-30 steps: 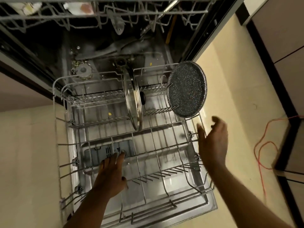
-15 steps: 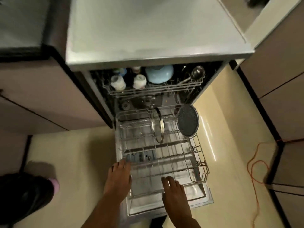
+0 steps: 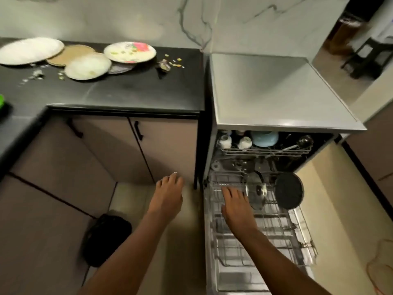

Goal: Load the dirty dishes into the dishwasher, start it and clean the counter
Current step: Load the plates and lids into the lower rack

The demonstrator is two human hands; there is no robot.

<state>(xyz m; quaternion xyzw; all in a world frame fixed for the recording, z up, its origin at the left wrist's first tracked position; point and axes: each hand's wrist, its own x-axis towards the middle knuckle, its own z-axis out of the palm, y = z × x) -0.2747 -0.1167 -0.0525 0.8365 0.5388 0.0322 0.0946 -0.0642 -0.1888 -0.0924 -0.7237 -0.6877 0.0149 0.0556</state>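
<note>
The dishwasher (image 3: pixel 276 99) stands open on the right with its lower rack (image 3: pixel 297 237) pulled out. A glass lid (image 3: pixel 256 193) and a dark speckled pan (image 3: pixel 289 190) stand upright at the back of that rack. My right hand (image 3: pixel 236 206) hovers open above the rack, just left of the lid. My left hand (image 3: pixel 168 193) hangs open in front of the cabinet, holding nothing. Several dirty plates (image 3: pixel 87 66) lie on the black counter (image 3: pixel 127 90) at the upper left, among them a patterned plate (image 3: pixel 129 52) and a large white plate (image 3: pixel 29 51).
Food scraps (image 3: pixel 170 62) are scattered on the counter beside the plates. The upper rack (image 3: pixel 263 149) holds cups, a blue bowl (image 3: pixel 264 138) and a ladle. A black bag (image 3: pixel 106 239) sits on the floor by the cabinets. An orange cord (image 3: pixel 380 271) lies on the floor at right.
The view has risen from the lower rack to take in the counter. Both hands have lifted off the rack; the left has swung out left in front of the cabinet.
</note>
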